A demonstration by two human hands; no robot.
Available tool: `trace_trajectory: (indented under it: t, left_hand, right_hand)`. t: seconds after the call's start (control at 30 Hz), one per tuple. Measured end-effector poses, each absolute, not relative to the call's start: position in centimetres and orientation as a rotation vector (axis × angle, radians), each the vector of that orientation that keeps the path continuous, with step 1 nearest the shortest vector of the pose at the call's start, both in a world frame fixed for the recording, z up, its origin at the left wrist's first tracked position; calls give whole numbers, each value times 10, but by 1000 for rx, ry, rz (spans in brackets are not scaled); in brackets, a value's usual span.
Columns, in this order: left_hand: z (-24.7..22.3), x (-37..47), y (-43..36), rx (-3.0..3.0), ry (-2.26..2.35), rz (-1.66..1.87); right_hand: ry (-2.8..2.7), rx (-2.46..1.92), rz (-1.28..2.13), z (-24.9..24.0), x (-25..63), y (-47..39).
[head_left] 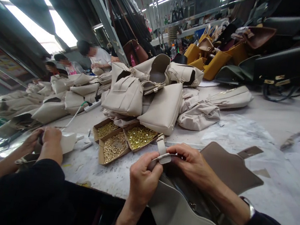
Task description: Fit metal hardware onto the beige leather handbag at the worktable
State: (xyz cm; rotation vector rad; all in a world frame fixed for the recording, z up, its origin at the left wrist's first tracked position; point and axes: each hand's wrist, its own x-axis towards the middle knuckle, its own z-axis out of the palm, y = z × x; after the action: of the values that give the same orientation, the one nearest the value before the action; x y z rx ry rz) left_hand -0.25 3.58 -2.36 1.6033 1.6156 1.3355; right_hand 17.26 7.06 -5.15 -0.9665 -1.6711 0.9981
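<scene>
A light beige handbag lies tilted at the front edge of the table, its mouth open and its dark lining showing. My left hand is closed around a short strap tab at the bag's upper edge, thumb on top. My right hand pinches the same edge just to the right, fingers partly inside the opening. Between the two hands a beige strap with a small metal piece sticks up. The bag's flap spreads out behind my right wrist, brown-grey side up.
Cardboard trays of small gold metal parts stand beyond my left hand. Behind them is a pile of beige bags. At the left, a co-worker's hands handle beige pieces. Mustard bags and black bags lie at the back right.
</scene>
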Motion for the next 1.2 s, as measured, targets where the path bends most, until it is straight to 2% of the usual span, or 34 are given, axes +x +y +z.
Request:
trace_trajectory:
  t: [0.23, 0.4, 0.57, 0.83, 1.2]
  left_hand:
    - [-35, -1, 33, 1527, 1708, 1454]
    - [-32, -11, 40, 1474, 1710, 1257]
    - [-28, -31, 48, 1357, 1686, 1125]
    - [-32, -55, 57, 1367, 1474, 927]
    - [-22, -53, 57, 1618, 1547, 872]
  right_hand:
    - [-1769, -935, 867, -44, 161, 68]
    - [-1893, -1061, 855, -44, 153, 77]
    - [-1919, -1093, 1114, -43, 144, 87]
    - [-1624, -1147, 1638, -55, 128, 103]
    - [-1469, -1053, 1838, -59, 132, 109]
